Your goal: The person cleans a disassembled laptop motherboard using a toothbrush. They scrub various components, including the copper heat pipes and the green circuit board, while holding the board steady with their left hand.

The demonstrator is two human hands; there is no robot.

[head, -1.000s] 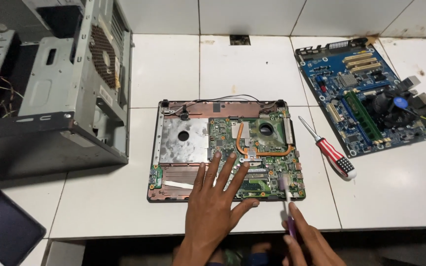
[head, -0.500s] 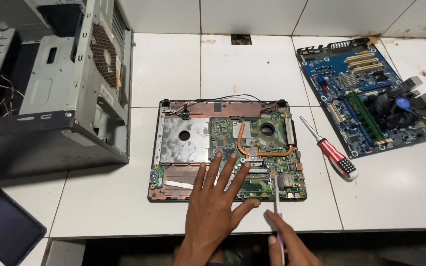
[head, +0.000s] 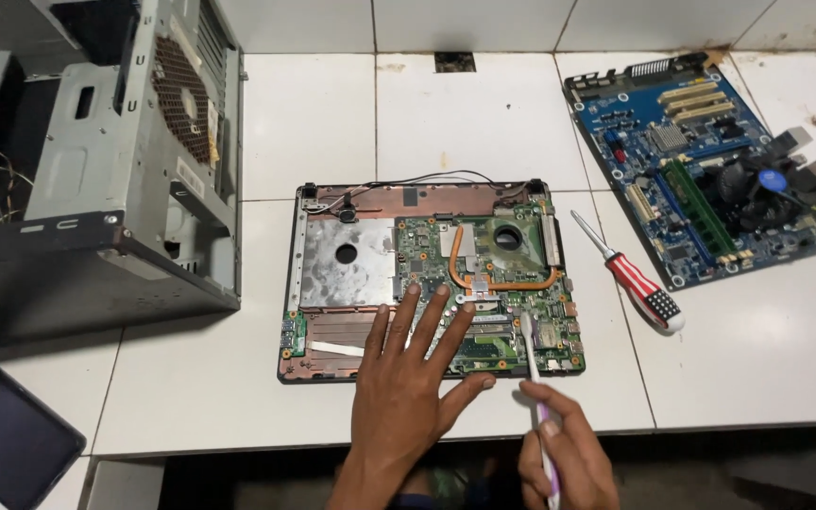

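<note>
Head view showed one opened laptop base lying near the front edge of the white tiled bench. The left hand lay flat on its green board, fingers spread. The right hand gripped a toothbrush, its head touching the board's near right corner. One red-handled screwdriver lay just right, one blue motherboard by the far right corner, one grey computer case at the left edge. Bare tile stretched behind the laptop.

Two bare hands at the frame's bottom centre — left hand, right hand — no gloves, rings or sleeves showing
</note>
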